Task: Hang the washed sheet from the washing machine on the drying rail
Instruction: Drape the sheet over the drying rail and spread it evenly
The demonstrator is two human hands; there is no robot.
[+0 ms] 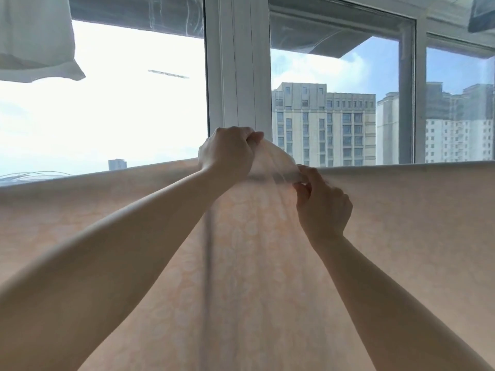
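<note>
A pale peach sheet (401,210) with a faint leaf pattern hangs across the whole view, its top fold running level from left to right. The drying rail is hidden under that fold. My left hand (227,153) grips a bunch of the sheet and lifts it above the fold line. Just right of it, my right hand (321,204) pinches the top edge of the sheet between thumb and fingers. A raised hump of thin fabric (276,159) stretches between the two hands.
A large window with a white frame (238,62) stands close behind the sheet, with tower blocks outside. A white cloth (34,38) hangs at the top left. A dark item (482,12) shows at the top right corner.
</note>
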